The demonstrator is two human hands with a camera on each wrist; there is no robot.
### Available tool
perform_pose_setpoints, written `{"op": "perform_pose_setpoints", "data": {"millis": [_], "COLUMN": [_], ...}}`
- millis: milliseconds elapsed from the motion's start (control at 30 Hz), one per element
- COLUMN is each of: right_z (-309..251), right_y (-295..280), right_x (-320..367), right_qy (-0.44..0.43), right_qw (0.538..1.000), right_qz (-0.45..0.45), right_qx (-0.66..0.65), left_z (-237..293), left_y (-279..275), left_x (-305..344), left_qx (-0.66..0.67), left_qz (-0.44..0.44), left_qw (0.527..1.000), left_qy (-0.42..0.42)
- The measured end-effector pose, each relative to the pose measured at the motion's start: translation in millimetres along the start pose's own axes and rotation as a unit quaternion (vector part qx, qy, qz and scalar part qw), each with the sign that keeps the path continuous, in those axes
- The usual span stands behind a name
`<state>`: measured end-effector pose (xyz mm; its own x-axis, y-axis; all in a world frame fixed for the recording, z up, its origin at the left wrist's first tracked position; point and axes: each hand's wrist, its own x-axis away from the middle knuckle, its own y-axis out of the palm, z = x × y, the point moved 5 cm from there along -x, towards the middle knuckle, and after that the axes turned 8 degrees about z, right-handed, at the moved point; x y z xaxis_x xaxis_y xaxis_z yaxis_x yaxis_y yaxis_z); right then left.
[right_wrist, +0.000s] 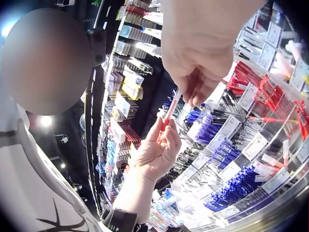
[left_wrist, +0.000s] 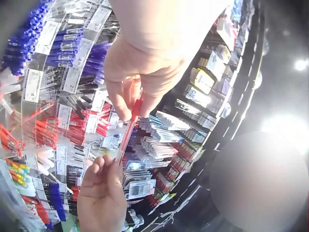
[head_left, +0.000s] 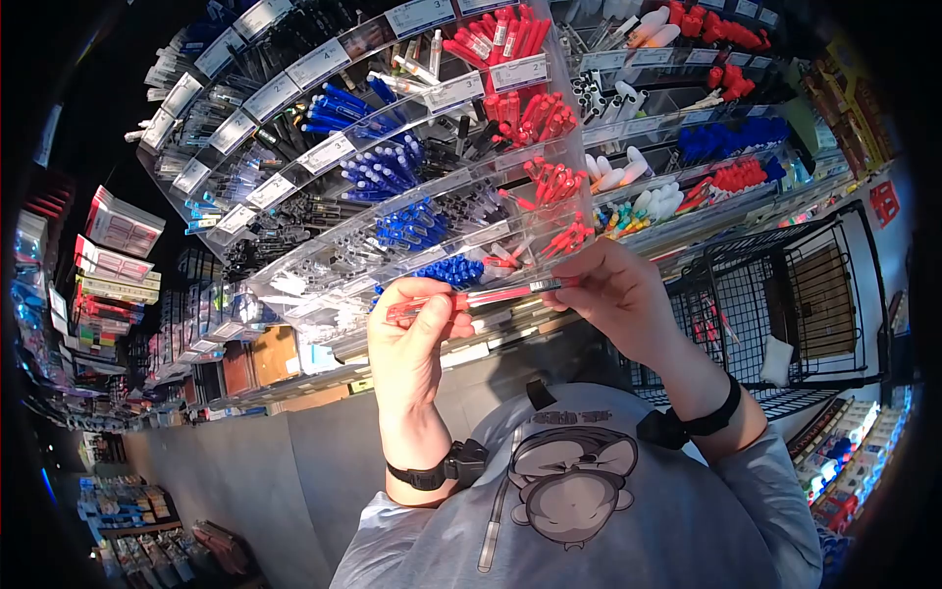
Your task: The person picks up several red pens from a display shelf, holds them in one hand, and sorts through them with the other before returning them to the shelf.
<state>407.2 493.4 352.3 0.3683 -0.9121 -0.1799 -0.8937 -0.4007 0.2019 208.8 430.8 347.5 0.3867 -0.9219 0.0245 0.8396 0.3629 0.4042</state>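
Observation:
A red pen [head_left: 505, 293] with a clear barrel is held level between both hands, in front of the chest. My left hand [head_left: 412, 329] pinches its red end between thumb and fingers. At the other end, my right hand [head_left: 620, 299] pinches the tip with thumb and fingertips. In the left wrist view the pen [left_wrist: 127, 135] slants between the two hands, its red part close under the left fingers. The right wrist view shows the same pen [right_wrist: 171, 108] from the other side. Just beyond the hands, red pens [head_left: 564, 236] and blue pens [head_left: 446, 271] stand in the rack's lower rows.
A tiered clear pen rack [head_left: 471, 236] with price labels [head_left: 327, 152] rises in front. Markers [head_left: 613, 172] fill the rack section to its right. A black wire shopping cart [head_left: 756, 304] stands at the right. Grey floor [head_left: 235, 481] runs along the left, beside more shelves of packaged goods [head_left: 118, 260].

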Motion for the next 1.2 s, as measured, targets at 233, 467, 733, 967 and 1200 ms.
{"op": "perform_pose_setpoints", "data": {"millis": [233,467,733,967,1200], "right_z": [-9.9,-6.7,22.6,27.9,66.7], "right_y": [8.6,8.9,-4.2,-24.2,-79.7], "right_x": [2.7,3.6,-6.4,-23.4,-45.1], "right_qy": [-0.003,0.002,-0.085,-0.12,-0.056], "right_qw": [0.998,0.998,0.95,0.954,0.932], "right_qz": [-0.023,-0.023,-0.051,-0.006,0.165], "right_qx": [-0.05,-0.059,0.295,0.273,0.319], "left_z": [8.6,8.2,-25.7,-87.9,-135.3], "left_y": [-1.1,-0.3,15.5,63.3,44.1], "left_x": [5.3,4.2,-27.9,-39.9,-66.7], "left_qx": [0.037,0.086,-0.097,-0.353,-0.507], "left_qz": [0.018,0.003,0.009,-0.091,-0.069], "left_qw": [0.999,0.996,0.986,0.89,0.857], "left_qy": [0.015,0.008,0.139,0.272,0.062]}}
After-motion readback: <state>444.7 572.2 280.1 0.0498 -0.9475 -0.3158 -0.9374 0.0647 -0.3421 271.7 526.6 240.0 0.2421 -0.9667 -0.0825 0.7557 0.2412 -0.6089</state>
